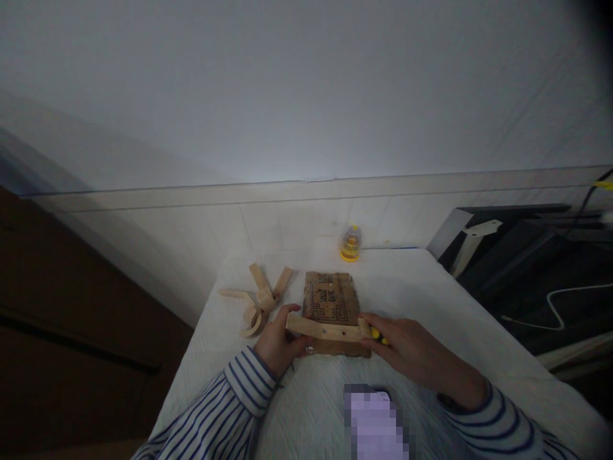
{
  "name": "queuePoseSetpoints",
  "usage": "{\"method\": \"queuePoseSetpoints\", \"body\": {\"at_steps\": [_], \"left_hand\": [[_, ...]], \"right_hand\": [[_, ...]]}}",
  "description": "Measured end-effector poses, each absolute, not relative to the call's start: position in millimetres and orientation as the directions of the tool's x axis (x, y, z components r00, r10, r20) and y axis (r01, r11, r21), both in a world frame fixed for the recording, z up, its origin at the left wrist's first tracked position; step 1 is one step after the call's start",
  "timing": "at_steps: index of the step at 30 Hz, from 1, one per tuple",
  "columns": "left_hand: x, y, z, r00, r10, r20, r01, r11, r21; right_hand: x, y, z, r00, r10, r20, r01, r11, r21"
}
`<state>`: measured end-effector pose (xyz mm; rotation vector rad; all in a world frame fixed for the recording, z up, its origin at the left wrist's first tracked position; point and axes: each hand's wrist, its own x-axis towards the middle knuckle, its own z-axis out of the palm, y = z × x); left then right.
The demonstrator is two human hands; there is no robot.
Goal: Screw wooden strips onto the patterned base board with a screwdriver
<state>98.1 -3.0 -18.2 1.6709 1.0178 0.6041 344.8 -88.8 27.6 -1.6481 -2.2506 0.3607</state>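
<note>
Between my hands, a pale wooden strip (328, 330) with small dark holes or screw heads lies crosswise above a brown printed packet (330, 297). My left hand (280, 340) grips the strip's left end. At its right end, my right hand (414, 350) pinches the strip, and a small yellow and black object (378, 335) shows under those fingers; its kind is mostly hidden. Left of the packet, several other wooden pieces (265, 295) lie joined or piled together, with a curled one (253, 324) in front.
A yellow-based, clear cone-shaped case (351, 244) stands at the table's back edge by the wall. A blurred-out purple phone-like rectangle (376, 421) lies at the front of the white-covered table (201, 383). Dark panels and a white cable (550, 310) are at the right.
</note>
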Motion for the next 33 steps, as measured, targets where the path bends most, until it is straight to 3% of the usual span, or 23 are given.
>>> {"method": "queuePoseSetpoints", "body": {"at_steps": [9,14,18,22,25,29,33], "left_hand": [[100,-6,-17,0.512,0.852,-0.111,0.257,-0.028,0.966],[94,-8,-6,0.551,0.829,-0.097,0.256,-0.056,0.965],[77,-10,8,0.515,0.855,-0.064,0.271,-0.091,0.958],[52,-17,19,0.485,0.874,-0.037,0.432,-0.203,0.879],[36,-27,23,0.5,0.865,-0.05,0.61,-0.31,0.729],[26,-43,24,0.556,0.826,-0.098,0.699,-0.4,0.592],[21,-52,23,0.632,0.762,-0.143,0.69,-0.469,0.551]], "right_hand": [[345,-91,25,-0.263,0.957,0.123,0.89,0.29,-0.352],[345,-94,26,-0.251,0.963,0.1,0.874,0.269,-0.405],[347,-101,32,-0.201,0.966,0.165,0.877,0.252,-0.409],[348,-112,43,-0.072,0.966,0.247,0.902,0.168,-0.396],[344,-120,52,-0.047,0.961,0.272,0.905,0.157,-0.395],[328,-126,60,-0.134,0.968,0.213,0.892,0.211,-0.4],[309,-128,60,-0.295,0.945,0.143,0.849,0.328,-0.414]]}}
